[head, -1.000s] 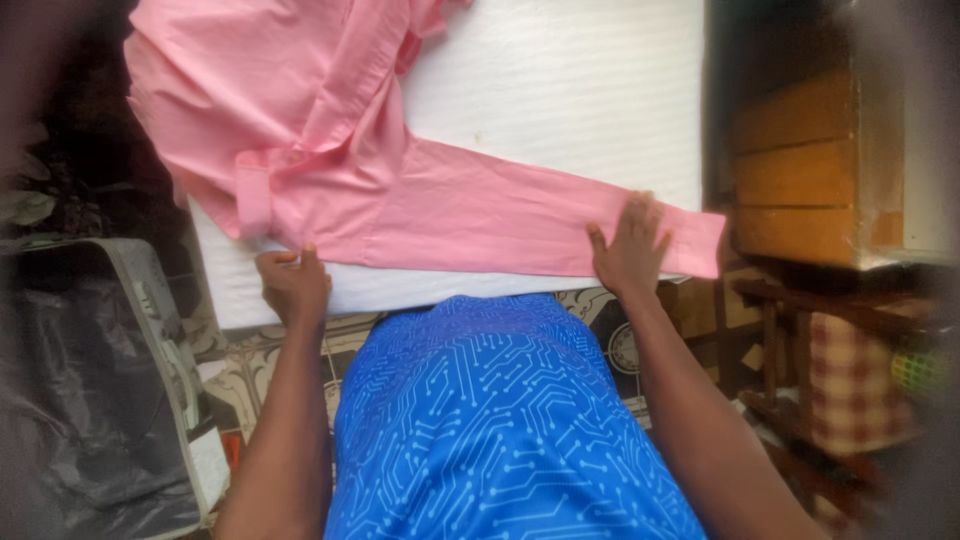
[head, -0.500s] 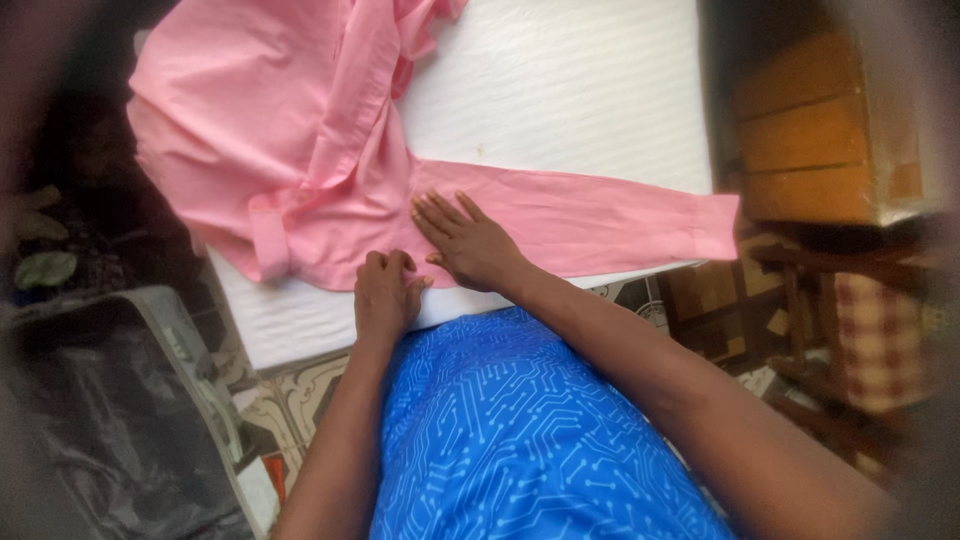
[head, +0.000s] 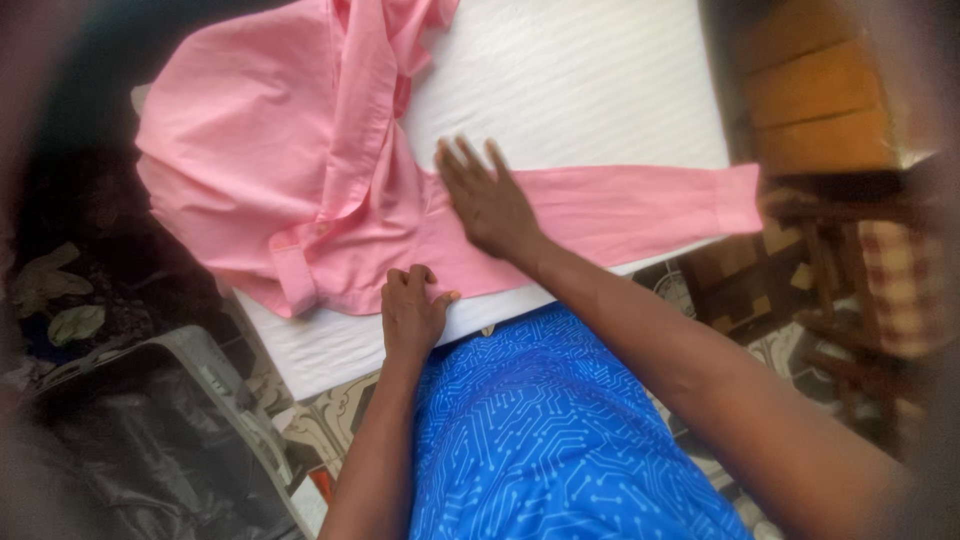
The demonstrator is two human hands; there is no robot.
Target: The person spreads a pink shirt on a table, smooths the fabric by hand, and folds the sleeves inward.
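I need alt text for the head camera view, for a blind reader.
A person's right hand presses flat on a pink shirt spread over a white padded surface, while the left hand pinches the shirt's near edge. One sleeve stretches to the right.

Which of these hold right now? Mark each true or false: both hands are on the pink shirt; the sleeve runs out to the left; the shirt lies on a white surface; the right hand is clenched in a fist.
1. Both hands are on the pink shirt. True: left hand pinches its lower edge, right hand lies on it.
2. The sleeve runs out to the left. False: it stretches right.
3. The shirt lies on a white surface. True.
4. The right hand is clenched in a fist. False: it lies flat, fingers spread.
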